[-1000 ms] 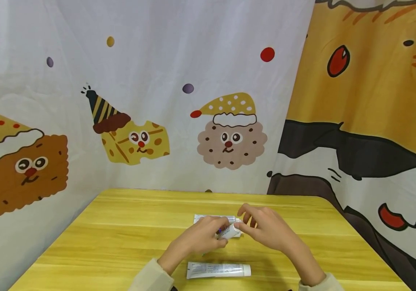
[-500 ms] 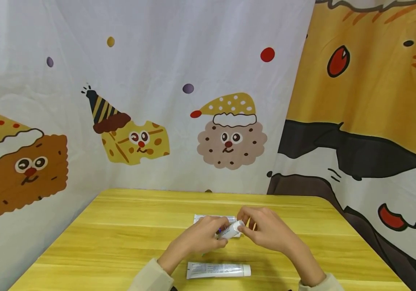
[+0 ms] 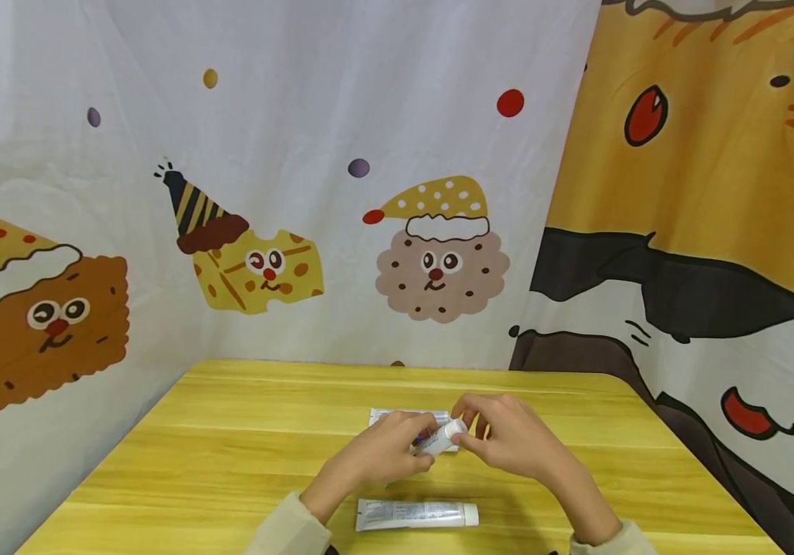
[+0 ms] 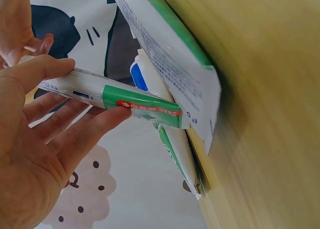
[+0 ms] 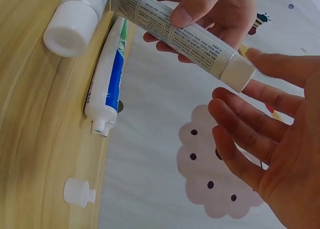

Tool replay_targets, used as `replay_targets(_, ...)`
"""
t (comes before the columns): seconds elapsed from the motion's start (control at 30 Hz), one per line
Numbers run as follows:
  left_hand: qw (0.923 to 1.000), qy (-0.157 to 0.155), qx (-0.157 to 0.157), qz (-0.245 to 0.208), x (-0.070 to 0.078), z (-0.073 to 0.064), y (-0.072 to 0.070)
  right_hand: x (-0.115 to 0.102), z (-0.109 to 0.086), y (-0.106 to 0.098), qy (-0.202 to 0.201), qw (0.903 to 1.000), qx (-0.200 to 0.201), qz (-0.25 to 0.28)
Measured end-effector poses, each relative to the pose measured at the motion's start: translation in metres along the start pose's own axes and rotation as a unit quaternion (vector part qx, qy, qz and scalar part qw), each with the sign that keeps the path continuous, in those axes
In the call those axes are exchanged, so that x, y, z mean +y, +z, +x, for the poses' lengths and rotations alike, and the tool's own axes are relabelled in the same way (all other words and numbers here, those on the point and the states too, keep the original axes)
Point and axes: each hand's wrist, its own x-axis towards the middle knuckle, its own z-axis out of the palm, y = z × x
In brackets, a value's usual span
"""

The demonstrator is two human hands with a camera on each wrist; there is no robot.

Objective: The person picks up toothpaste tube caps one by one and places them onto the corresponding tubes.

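Observation:
My left hand (image 3: 386,451) holds a white and green toothpaste tube (image 4: 135,101) between thumb and fingers, tilted above the table. Its white screw cap (image 5: 237,73) points toward my right hand (image 3: 511,432). In the right wrist view, my right thumb and index finger pinch the cap's end, while the other fingers are loosely bent. Beyond lies an uncapped toothpaste tube (image 3: 407,416), partly behind my left hand, its bare nozzle (image 5: 101,126) visible in the right wrist view. A loose white cap (image 5: 77,191) rests on the table near that nozzle.
Another capped toothpaste tube (image 3: 418,515) lies near the front of the wood-grain table (image 3: 230,447), below my hands, with its cap to the right. A white curtain (image 3: 286,116) printed with cartoon characters hangs behind the table.
My right hand has lowered slightly, and its fingers have shifted at the cap, so more of the cap shows. The left hand and its tube stay nearly still.

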Motion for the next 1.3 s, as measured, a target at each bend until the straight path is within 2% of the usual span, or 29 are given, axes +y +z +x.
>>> replay_targets(0.2, 1.0, 0.0, -0.002, -0.002, -0.0013, 0.0004, 0.0007, -0.0001, 0.0006, -0.0004, -0.012, 0.9999, -0.002, 0.005)
replay_targets(0.7, 1.0, 0.003, -0.006, -0.003, -0.0021, -0.0005, 0.0015, 0.0022, 0.0018, 0.0034, -0.003, 0.9999, -0.008, 0.01)
replay_targets(1.3, 1.0, 0.004, -0.004, 0.004, -0.0014, 0.0009, 0.001, 0.0036, 0.0024, 0.0052, -0.003, 1.0, 0.0, -0.008)
